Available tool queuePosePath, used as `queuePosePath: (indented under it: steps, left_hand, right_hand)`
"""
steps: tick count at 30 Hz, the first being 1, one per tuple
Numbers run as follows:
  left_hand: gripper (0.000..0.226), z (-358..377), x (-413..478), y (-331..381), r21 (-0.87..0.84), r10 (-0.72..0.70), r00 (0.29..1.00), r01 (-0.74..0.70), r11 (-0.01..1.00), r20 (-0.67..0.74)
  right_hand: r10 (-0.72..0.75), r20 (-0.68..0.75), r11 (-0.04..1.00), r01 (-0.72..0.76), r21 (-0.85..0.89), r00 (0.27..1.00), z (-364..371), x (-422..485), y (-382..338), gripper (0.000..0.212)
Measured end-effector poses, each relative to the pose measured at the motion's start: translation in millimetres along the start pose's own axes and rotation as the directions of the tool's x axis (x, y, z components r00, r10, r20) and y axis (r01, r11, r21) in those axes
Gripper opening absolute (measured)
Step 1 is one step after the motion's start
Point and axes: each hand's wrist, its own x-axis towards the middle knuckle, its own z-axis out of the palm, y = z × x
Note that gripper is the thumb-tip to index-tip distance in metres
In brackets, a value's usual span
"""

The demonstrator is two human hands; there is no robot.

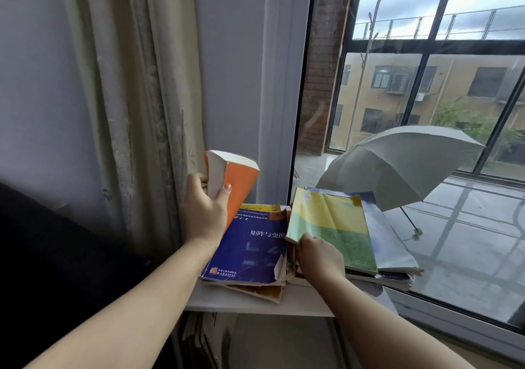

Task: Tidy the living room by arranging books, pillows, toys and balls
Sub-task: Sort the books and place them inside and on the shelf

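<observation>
Slippage risk: left hand [204, 212] clamps orange book [241, 186], right hand [321, 257] pinches yellow-green book [329, 226]; jostled blue book [250, 249] may slide off shelf [255, 304].

Bare forearms [133, 300], left hand [203, 212], right hand [321, 257]

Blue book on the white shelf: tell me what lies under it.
Under the blue book lies a stack: a yellow cover peeks out at its far edge, a brownish cover at its near edge. All rest on the white shelf. Their titles and number are covered.
</observation>
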Motion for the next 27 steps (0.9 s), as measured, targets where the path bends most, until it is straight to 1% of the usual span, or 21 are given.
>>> queuePosePath:
  steps: [2,3,5,6,7,8,9,10,11,12,13,14,15,16,17,19,20,22,24,25,27]
  left_hand:
    - [0.033,1.2,-5.0,-7.2,0.094,0.039,0.983,-0.056,0.994,0.178]
    - [0.031,2.5,-8.4,-14.2,0.162,0.020,0.952,-0.073,0.984,0.305]
    - [0.031,7.0,-24.5,-33.1,0.338,-0.087,0.829,-0.128,0.933,0.553]
    - [0.034,9.7,-35.3,-42.8,0.397,-0.147,0.770,-0.146,0.906,0.621]
    - [0.039,12.1,-45.1,-48.7,0.419,-0.191,0.749,-0.125,0.899,0.635]
    - [0.042,14.6,-51.8,-51.4,0.416,-0.213,0.756,-0.085,0.905,0.619]
    - [0.044,15.6,-53.6,-51.4,0.411,-0.212,0.766,-0.075,0.908,0.607]
    - [0.044,16.1,-53.2,-50.5,0.417,-0.209,0.758,-0.091,0.904,0.618]
    - [0.043,17.0,-51.0,-50.1,0.439,-0.217,0.720,-0.133,0.889,0.659]
    - [0.040,16.6,-48.8,-49.7,0.462,-0.233,0.658,-0.198,0.864,0.716]
    - [0.037,14.3,-47.1,-51.4,0.476,-0.260,0.580,-0.258,0.841,0.772]
    - [0.036,12.0,-45.7,-54.0,0.475,-0.290,0.514,-0.274,0.836,0.808]
    - [0.036,8.8,-44.7,-58.8,0.473,-0.331,0.447,-0.256,0.843,0.831]
    - [0.039,3.5,-43.8,-62.6,0.475,-0.366,0.402,-0.213,0.854,0.839]
    - [0.042,-1.7,-41.4,-65.5,0.497,-0.402,0.405,-0.160,0.853,0.821]
    - [0.040,-9.2,-35.7,-73.1,0.550,-0.446,0.500,-0.075,0.831,0.742]
    - [0.036,-11.8,-34.2,-76.9,0.565,-0.447,0.540,-0.065,0.823,0.713]
    - [0.031,-15.1,-35.3,-80.4,0.548,-0.407,0.560,-0.102,0.830,0.722]
    - [0.032,-15.8,-37.4,-77.7,0.518,-0.370,0.565,-0.121,0.846,0.737]
    - [0.032,-16.3,-37.5,-77.6,0.509,-0.372,0.584,-0.083,0.857,0.722]
    - [0.032,-18.8,-38.2,-75.1,0.495,-0.384,0.651,0.016,0.869,0.654]
  right_hand:
    - [0.006,0.018,1.000,-0.007,0.015,1.000,7.9,-1.6,-4.3,0.025]
    - [0.016,0.032,0.999,-0.017,0.041,0.999,11.4,-2.0,-6.3,0.027]
    - [0.040,0.073,0.985,-0.052,0.162,0.997,15.4,-3.7,-9.9,0.037]
    - [0.054,0.092,0.968,-0.075,0.241,0.994,15.0,-5.7,-11.6,0.042]
    - [0.058,0.102,0.948,-0.086,0.306,0.993,14.7,-7.2,-12.7,0.045]
    - [0.052,0.093,0.930,-0.082,0.357,0.994,12.8,-10.2,-14.1,0.047]
    - [0.056,0.076,0.909,-0.082,0.409,0.996,11.3,-12.6,-18.1,0.049]
    - [0.077,0.066,0.879,-0.099,0.466,0.995,7.8,-16.2,-23.0,0.050]
    - [0.103,0.082,0.823,-0.131,0.553,0.991,6.8,-15.9,-28.0,0.051]
    - [0.128,0.135,0.731,-0.186,0.656,0.982,7.3,-14.3,-32.7,0.053]
    - [0.156,0.225,0.612,-0.272,0.743,0.962,6.7,-12.8,-37.4,0.054]
    - [0.183,0.328,0.478,-0.376,0.794,0.927,6.9,-11.0,-41.8,0.057]
    - [0.195,0.411,0.367,-0.455,0.812,0.891,8.9,-9.6,-43.1,0.057]
    - [0.189,0.456,0.320,-0.494,0.809,0.869,9.9,-10.3,-44.0,0.054]
    - [0.177,0.478,0.305,-0.510,0.804,0.860,10.6,-10.3,-44.2,0.045]
    - [0.164,0.500,0.273,-0.526,0.805,0.850,10.1,-10.9,-46.2,0.021]
    - [0.161,0.511,0.245,-0.536,0.808,0.845,9.6,-10.7,-47.4,0.013]
    - [0.163,0.524,0.213,-0.548,0.809,0.836,8.6,-9.4,-51.5,0.004]
    - [0.187,0.511,0.187,-0.541,0.820,0.839,8.0,-8.3,-53.9,0.007]
    - [0.198,0.497,0.168,-0.529,0.832,0.845,7.1,-8.6,-54.3,0.008]
    - [0.178,0.466,0.094,-0.486,0.869,0.867,3.4,-12.4,-53.6,0.011]
